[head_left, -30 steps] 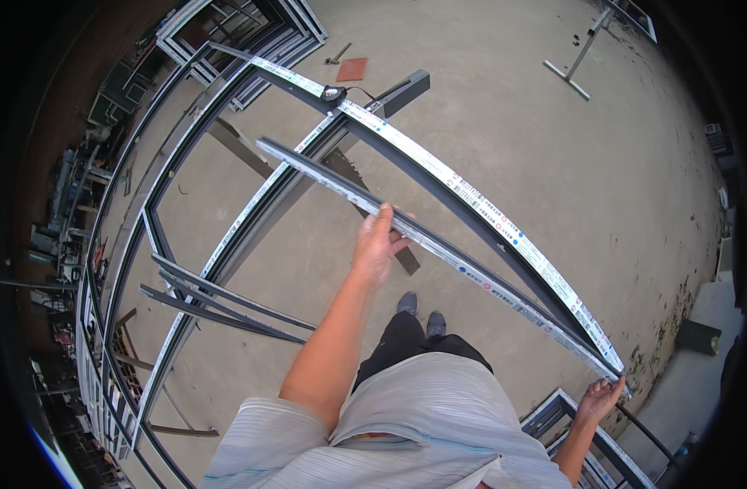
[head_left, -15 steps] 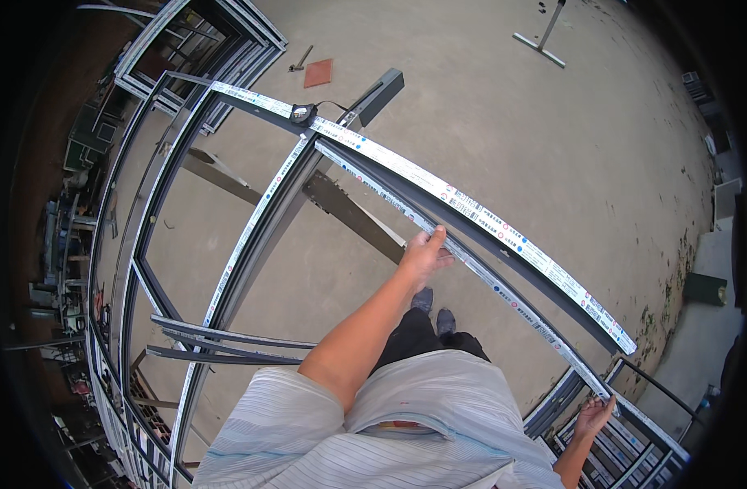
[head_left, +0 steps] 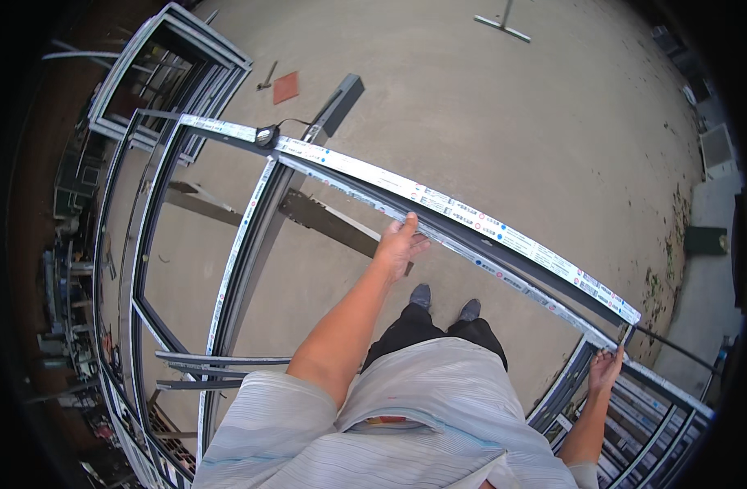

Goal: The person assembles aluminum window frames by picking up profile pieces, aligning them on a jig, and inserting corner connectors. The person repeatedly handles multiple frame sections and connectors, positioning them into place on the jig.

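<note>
A long narrow aluminium profile bar (head_left: 504, 275), dark with printed white film, lies slantwise in front of me. My left hand (head_left: 400, 244) grips it near the middle, thumb on top and fingers underneath. At its right end my right hand (head_left: 606, 368) is closed around the bar, its index finger stretched up along the tip. Just beyond runs the long film-covered rail (head_left: 459, 210) of a large frame, nearly parallel, with a narrow dark gap between. The bar's far-left end meets a crosspiece (head_left: 247, 220) at the rail. A black tape measure (head_left: 266, 137) sits on the rail.
Loose dark profiles (head_left: 227, 359) lie across the frame at left. A grey beam (head_left: 341, 106) juts out beyond the rail. More frames are stacked at the upper left (head_left: 174, 69) and lower right (head_left: 642, 424). A red square tile (head_left: 285, 87) lies on the floor.
The bar's right end has swung away from me toward the rail, narrowing the gap, with my right hand moving along. My left hand keeps its grip. The whole view has shifted somewhat.
</note>
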Available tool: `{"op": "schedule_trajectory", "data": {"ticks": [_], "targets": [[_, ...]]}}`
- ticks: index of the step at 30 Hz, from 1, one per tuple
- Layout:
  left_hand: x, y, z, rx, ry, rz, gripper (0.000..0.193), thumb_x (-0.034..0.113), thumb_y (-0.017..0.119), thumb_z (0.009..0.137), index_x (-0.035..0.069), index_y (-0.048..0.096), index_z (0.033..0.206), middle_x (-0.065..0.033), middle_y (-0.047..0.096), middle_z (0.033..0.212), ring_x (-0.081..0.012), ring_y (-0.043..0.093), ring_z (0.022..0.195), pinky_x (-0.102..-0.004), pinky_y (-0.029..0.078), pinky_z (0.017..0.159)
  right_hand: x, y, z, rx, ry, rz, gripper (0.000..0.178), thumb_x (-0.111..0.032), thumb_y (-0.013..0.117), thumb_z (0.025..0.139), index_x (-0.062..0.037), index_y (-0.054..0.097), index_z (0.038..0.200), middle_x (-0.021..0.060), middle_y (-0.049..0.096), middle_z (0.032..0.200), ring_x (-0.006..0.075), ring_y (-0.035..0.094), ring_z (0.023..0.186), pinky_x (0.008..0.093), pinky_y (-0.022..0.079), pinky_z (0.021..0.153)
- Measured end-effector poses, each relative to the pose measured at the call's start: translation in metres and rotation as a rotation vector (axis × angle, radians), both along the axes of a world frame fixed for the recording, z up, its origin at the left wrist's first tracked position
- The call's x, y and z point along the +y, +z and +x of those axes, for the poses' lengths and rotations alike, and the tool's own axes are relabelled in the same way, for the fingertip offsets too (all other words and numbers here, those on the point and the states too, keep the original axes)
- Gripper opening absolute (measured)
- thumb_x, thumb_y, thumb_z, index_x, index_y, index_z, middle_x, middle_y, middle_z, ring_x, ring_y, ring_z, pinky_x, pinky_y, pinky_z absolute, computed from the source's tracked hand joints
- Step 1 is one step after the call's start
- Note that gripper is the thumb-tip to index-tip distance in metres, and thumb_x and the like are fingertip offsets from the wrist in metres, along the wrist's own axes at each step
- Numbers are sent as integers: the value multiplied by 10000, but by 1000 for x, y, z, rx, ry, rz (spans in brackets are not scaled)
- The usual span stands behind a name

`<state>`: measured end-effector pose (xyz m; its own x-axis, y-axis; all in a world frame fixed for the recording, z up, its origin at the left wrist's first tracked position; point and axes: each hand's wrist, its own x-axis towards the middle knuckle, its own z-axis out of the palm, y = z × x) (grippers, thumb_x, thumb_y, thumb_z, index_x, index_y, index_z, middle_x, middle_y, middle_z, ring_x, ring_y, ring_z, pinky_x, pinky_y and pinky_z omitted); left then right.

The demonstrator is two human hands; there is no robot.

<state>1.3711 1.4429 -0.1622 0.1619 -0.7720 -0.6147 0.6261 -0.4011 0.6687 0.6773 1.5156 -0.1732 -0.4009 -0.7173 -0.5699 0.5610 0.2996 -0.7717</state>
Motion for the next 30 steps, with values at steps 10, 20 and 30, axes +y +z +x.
{"op": "schedule_trajectory", "data": {"ticks": [10,20,30], "targets": [[-21,-38,13,11,62,-93,675,450,748,1016,60,519,1517,-75,615,1493,-295,547,1405,-503,393,1229,-61,1,39,-108,127,-59,345,-493,694,1052,-154,645,1007,18,629,809,172,611,784,324,502,712],[-35,-58,39,12,172,-38,391,289,744,1026,41,658,1317,-94,733,1313,-246,677,1251,-416,531,1164,-69,0,57,-68,124,10,471,-601,663,1030,-134,629,1079,-4,655,905,114,625,817,274,513,699],[-47,-43,35,-158,320,154,363,366,711,1045,112,683,1302,-27,751,1207,-175,695,1083,-316,561,951,-75,0,61,-100,141,2,660,-647,696,995,-55,607,1274,70,702,1181,177,668,1056,334,574,843]]}}
